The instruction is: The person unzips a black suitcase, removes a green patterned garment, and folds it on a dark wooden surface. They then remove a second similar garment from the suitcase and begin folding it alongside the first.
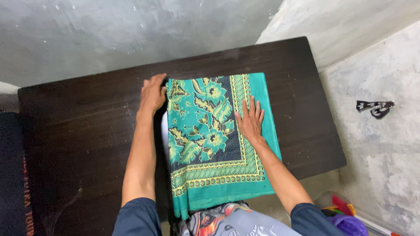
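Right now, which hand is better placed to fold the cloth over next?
Probably left. The left hand sits at the far left corner of the green patterned cloth, at its edge, so it could lift there. The right hand lies flat on top, pinning it to the dark table.

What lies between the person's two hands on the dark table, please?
In the head view, only the folded green patterned cloth lies between the left hand and right hand.

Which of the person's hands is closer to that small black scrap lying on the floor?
The right. The right hand lies flat on the green patterned cloth, on the side toward the black scrap. The left hand rests at the cloth's far edge on the dark table.
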